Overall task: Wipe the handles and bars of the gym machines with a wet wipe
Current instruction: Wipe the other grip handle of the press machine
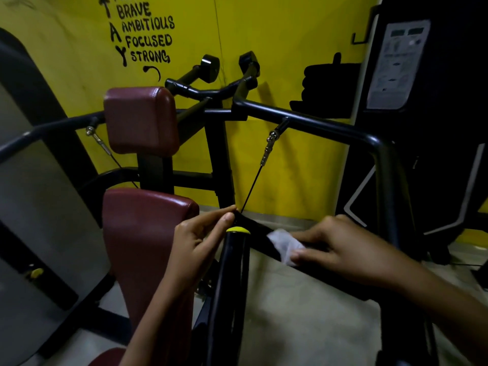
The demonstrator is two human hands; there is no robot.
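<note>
1. Two bare forearms reach up from the bottom edge of the frame, one on each side of a black upright bar (232, 286) topped with a yellow cap (237, 230).
2. At lower centre, the left hand (203, 236) has its grip closed to a pinch. Thumb and fingertips hold the far end of a black handle (260, 233), where a thin cable (253, 186) meets it.
3. At lower right, the right hand (340, 247) has its grip closed round a white wet wipe (284, 245), thumb below and fingers above. The wipe is pressed against the black handle, just right of the yellow cap.
4. The cable rises to a dark machine arm (317, 122) crossing the middle of the frame.
5. Left of centre stand two maroon pads, the upper pad (140, 120) above the lower pad (142, 233).
6. Behind is a yellow wall (264, 35) with black painted lettering (148, 33) at upper left. A grey floor (290, 313) lies below.
</note>
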